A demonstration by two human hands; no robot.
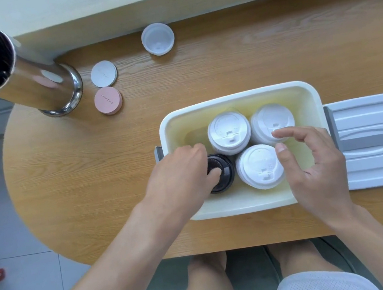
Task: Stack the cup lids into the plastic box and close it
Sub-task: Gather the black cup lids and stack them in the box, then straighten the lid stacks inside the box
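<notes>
A cream plastic box point(233, 100) stands open on the wooden table. Inside it are three stacks of white cup lids: back left point(229, 131), back right point(270, 121) and front point(259, 165). At the box's front left corner sits a black lid stack point(224, 168), with my left hand point(179, 171) gripping it from the left, thumb on top. My right hand point(314, 165) hovers over the box's right side, fingers spread, holding nothing. One more white lid point(157, 38) lies upside down at the table's far side. The box's white cover point(380, 140) rests flat just right of the box.
A tall metal cylinder point(23, 73) stands at the table's left end. Beside it lie a white round coaster point(104, 73) and a pink one point(108, 100). The table's near edge point(202, 249) runs just above my knees.
</notes>
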